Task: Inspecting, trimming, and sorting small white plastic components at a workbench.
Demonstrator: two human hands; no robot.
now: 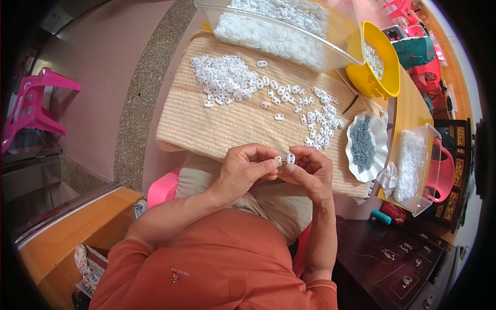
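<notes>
Above my lap, at the near edge of a striped towel (206, 121), both hands meet with fingertips close together. My left hand (243, 164) pinches a small white plastic piece (278, 160) between thumb and forefinger. Upright in the fingers of my right hand (314, 173) is a white oval two-hole piece (290, 158), which looks like a cord-lock part. The two pieces are side by side; whether they touch, I cannot tell. A heap of white two-hole pieces (222, 77) lies at the far left of the towel, with a looser cluster (323, 124) to the right.
A clear bin (338, 49) of white parts stands at the back, beside a yellow basin (393, 72). Right of the towel sit a white ruffled dish (383, 139) of small grey spring-like parts (363, 145) and another clear box (431, 160). A pink stool (39, 101) stands far left.
</notes>
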